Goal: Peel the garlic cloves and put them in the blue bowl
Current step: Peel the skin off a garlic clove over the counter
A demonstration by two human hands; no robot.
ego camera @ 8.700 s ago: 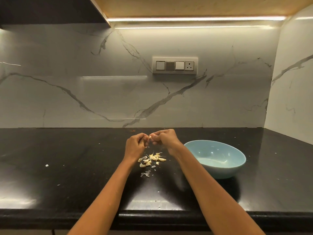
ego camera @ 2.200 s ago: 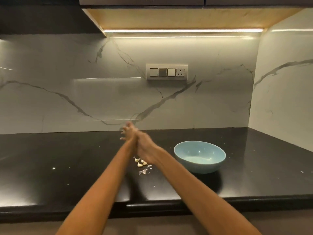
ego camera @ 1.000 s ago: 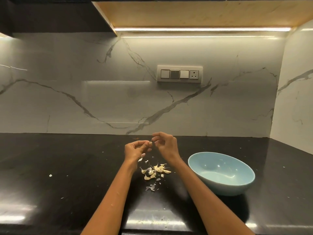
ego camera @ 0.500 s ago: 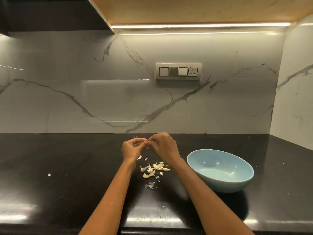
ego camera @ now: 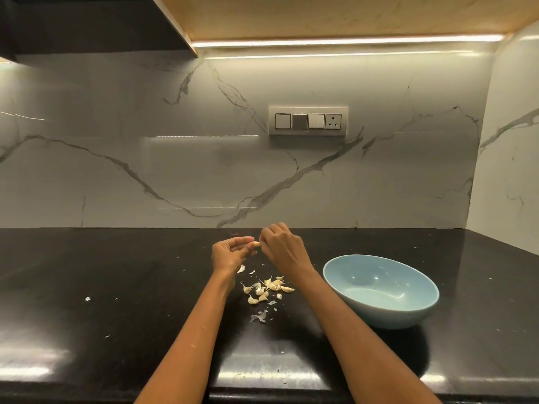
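A single garlic clove [ego camera: 256,244] is held up above the table [ego camera: 116,287], pinched between both hands. The left hand [ego camera: 229,255] grips it with curled fingers [ego camera: 243,239] and thumb from the left; the right hand [ego camera: 281,247] has its fingers curled in on the clove's right end. The clove is small and partly hidden, and its long axis seems to run roughly left to right between the two hands; which end is the tip cannot be told.

Below the hands, a loose heap of garlic cloves [ego camera: 268,288] lies on the table, their pointed ends facing many ways, mixed with thin scraps of skin [ego camera: 259,317] that trail toward the near edge. More tiny white flecks [ego camera: 87,299] are scattered further left.

The blue bowl [ego camera: 380,309] stands on the table to the right of the heap, near it but apart, just right of the right forearm. It sits tilted, its opening leaning toward the camera, and its inside looks bare apart from light reflections.

The table is black, glossy stone, showing bright glare patches along the near edge. Behind it rises a white marble wall [ego camera: 145,170] with grey veins, carrying a switch plate [ego camera: 308,121] with three switches and a socket. A lit strip [ego camera: 335,42] glows under a wooden cabinet base above
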